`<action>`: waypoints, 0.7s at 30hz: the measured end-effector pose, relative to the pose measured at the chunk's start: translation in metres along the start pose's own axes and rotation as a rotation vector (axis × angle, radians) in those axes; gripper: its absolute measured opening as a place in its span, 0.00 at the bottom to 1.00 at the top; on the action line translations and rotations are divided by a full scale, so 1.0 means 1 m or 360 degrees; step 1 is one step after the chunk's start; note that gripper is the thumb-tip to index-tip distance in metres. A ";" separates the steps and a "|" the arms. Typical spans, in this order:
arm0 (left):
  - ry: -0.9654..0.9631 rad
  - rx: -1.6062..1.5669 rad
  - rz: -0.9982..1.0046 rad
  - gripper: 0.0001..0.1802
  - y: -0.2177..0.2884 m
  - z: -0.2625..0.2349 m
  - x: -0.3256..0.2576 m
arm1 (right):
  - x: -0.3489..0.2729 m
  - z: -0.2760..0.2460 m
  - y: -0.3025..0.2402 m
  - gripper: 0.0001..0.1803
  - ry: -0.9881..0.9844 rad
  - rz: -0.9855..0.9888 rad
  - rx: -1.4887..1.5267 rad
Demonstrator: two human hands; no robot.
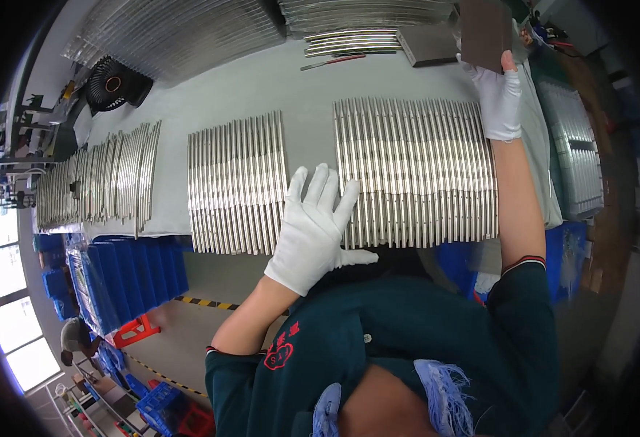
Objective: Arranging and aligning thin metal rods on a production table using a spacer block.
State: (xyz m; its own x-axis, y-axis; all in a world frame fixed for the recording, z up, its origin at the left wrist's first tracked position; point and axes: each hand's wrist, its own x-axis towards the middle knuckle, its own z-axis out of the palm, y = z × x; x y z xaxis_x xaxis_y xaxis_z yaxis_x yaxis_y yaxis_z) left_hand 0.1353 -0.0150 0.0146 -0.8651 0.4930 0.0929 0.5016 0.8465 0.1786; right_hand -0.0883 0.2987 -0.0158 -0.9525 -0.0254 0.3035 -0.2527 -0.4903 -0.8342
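Observation:
My right hand [498, 105], in a white glove, grips a flat, dark grey-brown rectangular block [486, 36] at the far right of the table. The fingers behind the block are partly hidden. My left hand [311, 229], also gloved, is spread out at the near left edge of a wide row of shiny metal rods [415, 171]. Its fingertips reach into the gap beside a second row of rods [234, 186], and it holds nothing. The rods in both rows lie side by side, pointing away from me. Farther left is a less even row of rods [116, 178].
At the back lie some loose rods [353, 42], a thin red-handled tool [332, 62] and another dark block [433, 45]. A black fan [112, 84] stands near film-wrapped stock [178, 36]. Clear trays [571, 146] are stacked right; blue crates [138, 269] and a person [76, 336] are lower left.

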 end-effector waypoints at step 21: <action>0.0088 -0.0170 0.0298 0.46 0.033 0.022 0.026 | -0.033 0.019 -0.045 0.42 -0.0799 -0.0235 -0.1886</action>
State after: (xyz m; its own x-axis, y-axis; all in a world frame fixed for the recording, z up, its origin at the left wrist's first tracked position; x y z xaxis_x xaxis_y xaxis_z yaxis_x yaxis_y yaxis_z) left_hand 0.1297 0.0303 0.0016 -0.7576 0.6253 0.1870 0.6521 0.7137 0.2557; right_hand -0.0427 0.3050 0.0204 -0.8006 -0.4860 0.3504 -0.5908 0.5425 -0.5972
